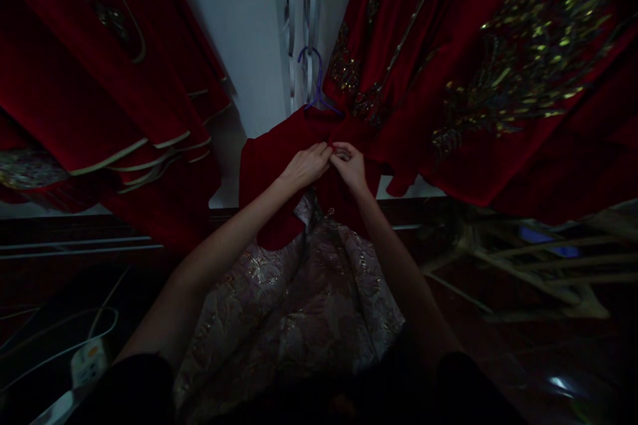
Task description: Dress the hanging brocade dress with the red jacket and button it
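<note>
A red jacket point(269, 166) hangs on a purple hanger point(319, 83) straight in front of me, its front edges meeting at the middle. Below it spreads a pale brocade skirt point(319, 279) with a shiny raised pattern. My left hand point(310, 165) pinches the jacket's front near the neckline. Close against it, my right hand point(351, 166) has its thumb and fingers pinched on the same spot of the front edge. Whatever small fastening may lie between the fingertips is hidden. A small ornament point(331, 212) shows lower on the front.
Red garments with pale trim point(124, 93) hang at the left. More red garments with gold sequins point(538, 60) hang at the right. Metal chain-like strips point(309, 6) hold the hanger. A wooden frame point(538, 265) stands low right; a power strip point(90, 362) with cables lies low left.
</note>
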Action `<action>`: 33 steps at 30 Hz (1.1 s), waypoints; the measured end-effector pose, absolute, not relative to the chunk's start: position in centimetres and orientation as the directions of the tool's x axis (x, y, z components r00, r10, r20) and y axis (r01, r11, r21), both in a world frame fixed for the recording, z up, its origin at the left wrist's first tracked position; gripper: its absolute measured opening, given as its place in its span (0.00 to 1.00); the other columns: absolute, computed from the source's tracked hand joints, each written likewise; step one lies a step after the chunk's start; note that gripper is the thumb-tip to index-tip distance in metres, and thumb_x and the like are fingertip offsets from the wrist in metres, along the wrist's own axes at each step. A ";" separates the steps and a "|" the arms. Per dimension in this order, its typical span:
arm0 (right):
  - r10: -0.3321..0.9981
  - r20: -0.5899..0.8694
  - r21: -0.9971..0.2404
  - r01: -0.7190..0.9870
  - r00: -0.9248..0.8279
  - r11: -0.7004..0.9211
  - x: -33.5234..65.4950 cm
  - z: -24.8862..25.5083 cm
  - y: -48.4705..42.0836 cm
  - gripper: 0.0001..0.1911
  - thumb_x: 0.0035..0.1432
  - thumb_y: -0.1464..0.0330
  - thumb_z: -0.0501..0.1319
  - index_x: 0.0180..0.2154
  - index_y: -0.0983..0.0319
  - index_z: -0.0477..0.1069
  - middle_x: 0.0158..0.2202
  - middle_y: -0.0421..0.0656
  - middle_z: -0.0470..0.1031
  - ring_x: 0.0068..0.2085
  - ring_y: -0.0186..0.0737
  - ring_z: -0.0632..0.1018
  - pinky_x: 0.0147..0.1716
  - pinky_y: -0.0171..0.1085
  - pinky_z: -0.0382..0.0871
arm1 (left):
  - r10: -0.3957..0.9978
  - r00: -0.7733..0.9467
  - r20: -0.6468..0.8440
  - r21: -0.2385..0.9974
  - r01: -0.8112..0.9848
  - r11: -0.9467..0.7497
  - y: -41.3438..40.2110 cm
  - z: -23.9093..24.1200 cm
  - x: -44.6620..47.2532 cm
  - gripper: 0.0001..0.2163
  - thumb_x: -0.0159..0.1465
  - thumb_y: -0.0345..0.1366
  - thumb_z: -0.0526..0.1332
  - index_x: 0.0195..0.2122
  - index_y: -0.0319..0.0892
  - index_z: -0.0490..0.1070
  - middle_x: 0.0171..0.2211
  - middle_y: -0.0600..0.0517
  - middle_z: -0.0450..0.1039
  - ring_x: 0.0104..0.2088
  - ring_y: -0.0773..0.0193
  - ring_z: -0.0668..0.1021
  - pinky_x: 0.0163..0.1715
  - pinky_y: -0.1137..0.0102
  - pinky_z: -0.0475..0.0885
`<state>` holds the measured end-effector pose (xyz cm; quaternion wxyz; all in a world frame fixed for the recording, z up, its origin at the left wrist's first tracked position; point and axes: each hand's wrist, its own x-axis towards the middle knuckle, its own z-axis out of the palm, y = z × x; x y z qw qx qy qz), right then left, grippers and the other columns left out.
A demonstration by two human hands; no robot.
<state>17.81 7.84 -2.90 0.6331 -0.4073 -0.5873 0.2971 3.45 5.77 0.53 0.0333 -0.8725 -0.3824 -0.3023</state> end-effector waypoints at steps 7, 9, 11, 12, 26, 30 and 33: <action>0.828 0.555 -0.815 0.147 -0.079 0.561 16.9 -4.6 5.2 0.31 0.48 0.69 0.61 0.54 0.54 0.57 0.54 0.46 0.65 0.46 0.37 0.73 0.41 0.36 0.74 | 0.758 -0.091 0.645 0.678 0.525 -0.514 1.9 -6.6 4.0 0.11 0.67 0.38 0.51 0.48 0.43 0.66 0.46 0.44 0.69 0.48 0.58 0.71 0.51 0.63 0.66; 0.813 0.560 -0.787 0.207 -0.157 0.582 16.8 -6.1 3.3 0.39 0.48 0.69 0.62 0.60 0.53 0.48 0.61 0.49 0.56 0.50 0.40 0.72 0.43 0.39 0.74 | 0.757 -0.195 0.623 0.711 0.545 -0.445 0.9 -8.7 3.8 0.13 0.68 0.39 0.50 0.49 0.42 0.66 0.47 0.43 0.67 0.51 0.57 0.68 0.55 0.59 0.62; 0.778 0.600 -0.704 0.338 -0.186 0.624 16.5 -7.9 1.4 0.43 0.48 0.69 0.61 0.63 0.56 0.42 0.64 0.53 0.49 0.56 0.45 0.68 0.48 0.45 0.72 | 0.743 -0.214 0.635 0.689 0.591 -0.420 0.2 -10.1 3.5 0.12 0.68 0.36 0.50 0.50 0.41 0.65 0.48 0.43 0.66 0.52 0.57 0.67 0.57 0.58 0.59; 0.753 0.627 -0.639 0.419 -0.201 0.644 16.2 -8.8 0.5 0.44 0.49 0.69 0.61 0.63 0.59 0.41 0.65 0.55 0.48 0.60 0.48 0.64 0.53 0.48 0.69 | 0.735 -0.207 0.646 0.671 0.614 -0.417 0.0 -10.5 3.4 0.12 0.67 0.34 0.50 0.50 0.41 0.66 0.48 0.43 0.66 0.52 0.57 0.67 0.57 0.58 0.59; 0.847 0.518 -0.823 0.339 0.119 0.456 16.0 -12.0 2.2 0.14 0.61 0.66 0.52 0.49 0.59 0.58 0.40 0.45 0.67 0.38 0.37 0.72 0.41 0.39 0.70 | 0.685 -0.370 0.628 0.762 0.471 -0.445 0.7 -11.6 -0.5 0.11 0.61 0.32 0.58 0.45 0.41 0.63 0.44 0.46 0.67 0.41 0.63 0.73 0.46 0.65 0.68; 0.935 0.353 -0.935 0.033 -0.023 0.354 17.3 -9.3 0.2 0.13 0.55 0.64 0.58 0.41 0.56 0.56 0.34 0.38 0.64 0.34 0.33 0.71 0.34 0.34 0.70 | 0.709 -0.301 0.637 0.752 0.442 -0.489 0.9 -11.8 -0.9 0.17 0.59 0.35 0.62 0.48 0.42 0.62 0.45 0.47 0.68 0.42 0.63 0.73 0.47 0.66 0.68; 0.941 0.278 -0.960 -0.097 -0.194 0.264 17.0 -7.4 -0.3 0.14 0.54 0.63 0.58 0.39 0.55 0.53 0.31 0.35 0.61 0.30 0.32 0.69 0.30 0.33 0.70 | 0.702 -0.272 0.658 0.732 0.447 -0.514 0.4 -11.2 -0.2 0.19 0.58 0.36 0.64 0.50 0.43 0.62 0.46 0.46 0.67 0.45 0.61 0.72 0.48 0.64 0.67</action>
